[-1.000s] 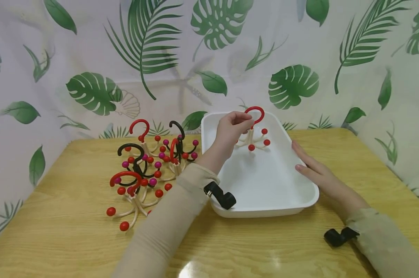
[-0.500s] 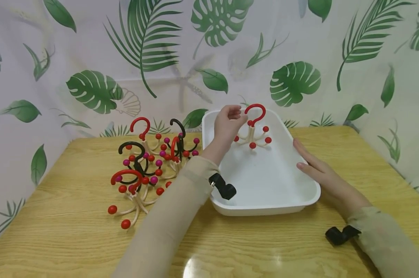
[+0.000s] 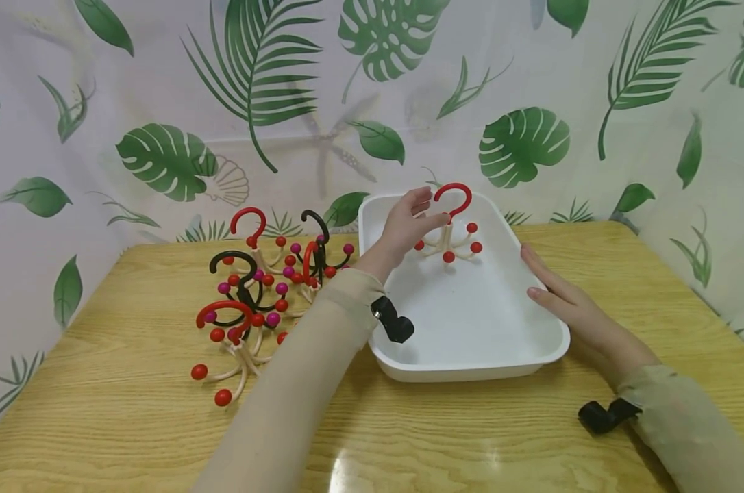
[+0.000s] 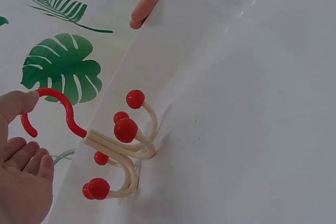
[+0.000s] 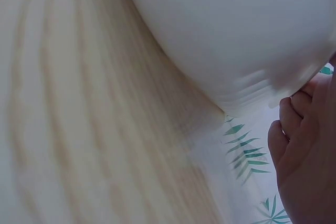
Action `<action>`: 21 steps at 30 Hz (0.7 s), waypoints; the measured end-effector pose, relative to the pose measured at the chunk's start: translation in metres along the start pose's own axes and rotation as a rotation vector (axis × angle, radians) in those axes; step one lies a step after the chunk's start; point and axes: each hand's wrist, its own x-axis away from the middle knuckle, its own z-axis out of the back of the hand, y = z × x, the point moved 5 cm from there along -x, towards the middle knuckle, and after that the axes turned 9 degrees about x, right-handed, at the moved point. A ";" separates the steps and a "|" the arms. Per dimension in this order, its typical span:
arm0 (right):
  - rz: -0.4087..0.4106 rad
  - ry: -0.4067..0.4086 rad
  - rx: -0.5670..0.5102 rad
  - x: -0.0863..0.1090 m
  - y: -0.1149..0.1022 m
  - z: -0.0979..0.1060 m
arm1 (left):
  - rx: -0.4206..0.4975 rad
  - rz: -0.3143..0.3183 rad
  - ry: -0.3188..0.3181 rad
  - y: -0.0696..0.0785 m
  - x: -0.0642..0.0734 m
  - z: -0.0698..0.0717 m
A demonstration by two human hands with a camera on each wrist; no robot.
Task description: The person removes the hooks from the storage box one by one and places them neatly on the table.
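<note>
A hook hanger [image 3: 447, 236] with a red hook, cream curved arms and red ball tips stands upright at the far end of the white tray [image 3: 470, 329]. My left hand [image 3: 405, 222] is beside its hook, fingers spread apart and relaxed. In the left wrist view the thumb of the left hand [image 4: 23, 182] overlaps the red hook [image 4: 63, 106], while the other fingers lie below it, apart from the hook. My right hand [image 3: 569, 305] rests along the tray's right side, fingers extended against the outer wall and thumb at the rim.
Left of the tray, several more hook hangers stand close together on the wooden table [image 3: 131, 424]: some cream with red hooks [image 3: 224, 311], others black [image 3: 233, 263] with magenta balls. My left forearm passes over part of this group. A leaf-patterned backdrop [image 3: 421, 137] rises behind.
My left fingers have let go of the red hook, drawn slightly left, then the thumb came back toward it. The hanger stays standing in the tray. My right hand keeps its place.
</note>
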 end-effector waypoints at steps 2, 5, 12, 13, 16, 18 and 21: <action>0.001 0.002 0.008 0.000 0.000 0.000 | 0.022 -0.008 -0.029 0.000 0.000 -0.002; 0.004 0.004 0.014 0.000 0.000 0.000 | 0.056 -0.005 -0.064 0.000 -0.001 -0.005; -0.020 -0.003 -0.003 0.000 0.001 0.001 | 0.098 0.014 -0.086 0.001 0.000 -0.008; -0.023 -0.003 -0.002 0.000 0.001 0.001 | 0.104 0.014 -0.086 0.001 0.000 -0.009; -0.002 -0.003 0.004 0.000 0.001 0.001 | 0.120 0.021 -0.082 0.001 0.000 -0.008; 0.013 -0.009 -0.008 0.000 0.001 0.000 | 0.130 0.012 -0.079 0.001 0.001 -0.007; 0.045 -0.010 -0.005 0.000 0.001 0.000 | 0.137 0.003 -0.065 0.002 0.001 -0.005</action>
